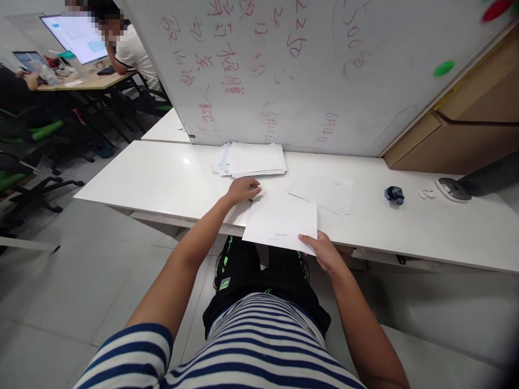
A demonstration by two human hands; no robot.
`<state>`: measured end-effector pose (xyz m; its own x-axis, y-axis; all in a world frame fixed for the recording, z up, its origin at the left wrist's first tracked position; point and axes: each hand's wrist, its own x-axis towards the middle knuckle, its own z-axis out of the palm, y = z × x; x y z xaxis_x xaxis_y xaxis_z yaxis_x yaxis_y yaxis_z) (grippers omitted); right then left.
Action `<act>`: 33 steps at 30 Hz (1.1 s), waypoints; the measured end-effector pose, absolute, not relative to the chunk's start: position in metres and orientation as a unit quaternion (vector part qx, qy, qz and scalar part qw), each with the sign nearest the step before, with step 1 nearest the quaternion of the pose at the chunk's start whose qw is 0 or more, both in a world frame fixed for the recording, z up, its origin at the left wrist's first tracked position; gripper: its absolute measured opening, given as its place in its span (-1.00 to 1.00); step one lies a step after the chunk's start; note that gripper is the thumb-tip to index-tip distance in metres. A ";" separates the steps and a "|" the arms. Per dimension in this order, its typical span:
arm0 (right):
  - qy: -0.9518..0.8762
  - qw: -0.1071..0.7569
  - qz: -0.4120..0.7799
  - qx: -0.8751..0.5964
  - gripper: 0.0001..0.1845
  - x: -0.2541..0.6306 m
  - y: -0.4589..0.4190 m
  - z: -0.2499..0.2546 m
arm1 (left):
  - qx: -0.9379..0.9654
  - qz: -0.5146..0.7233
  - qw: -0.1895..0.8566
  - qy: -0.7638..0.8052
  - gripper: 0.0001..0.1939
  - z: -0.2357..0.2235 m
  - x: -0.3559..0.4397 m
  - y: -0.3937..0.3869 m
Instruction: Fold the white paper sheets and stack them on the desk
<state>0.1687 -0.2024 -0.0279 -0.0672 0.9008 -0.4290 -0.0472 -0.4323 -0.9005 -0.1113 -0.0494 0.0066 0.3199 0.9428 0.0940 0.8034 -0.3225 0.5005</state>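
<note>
A white sheet of paper (279, 221) with a little small print near its lower edge reaches over the desk's front edge. My right hand (324, 251) grips its near right corner, thumb on top and fingers underneath. At the sheet's far left corner is my left hand (244, 190), its fingers curled together; what lies between them is too small to make out. Just beyond that hand rests a stack of papers (257, 159), its layers uneven on the left side. To the right, loose paper sheets (328, 190) lie flat, partly overlapping.
A whiteboard (259, 70) with red writing stands behind the white desk (162, 167). On the right are a small dark blue object (394, 195), a grey-and-white device (453, 190) and cardboard boxes (454, 140). Another person (133, 54) sits at a far desk.
</note>
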 end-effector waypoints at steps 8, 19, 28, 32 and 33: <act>-0.381 0.435 0.526 -0.623 -0.60 0.196 -0.204 -0.022 | 0.790 0.194 0.164 0.559 -0.69 0.002 -0.114 -0.049; -0.523 0.425 0.419 -0.608 -0.55 0.142 -0.012 0.048 | 0.752 0.222 -0.011 0.621 -0.46 -0.018 -0.097 -0.063; -0.618 0.266 0.307 -0.673 -0.37 0.064 0.060 0.038 | 0.755 0.227 -0.001 0.616 -0.48 -0.020 -0.100 -0.061; -0.637 0.234 0.197 -0.708 -0.14 0.086 0.046 0.025 | 0.756 0.229 0.002 0.614 -0.49 -0.022 -0.102 -0.061; -0.650 0.216 0.164 -0.710 -0.15 0.101 0.038 0.021 | 0.754 0.229 0.000 0.616 -0.49 -0.022 -0.103 -0.061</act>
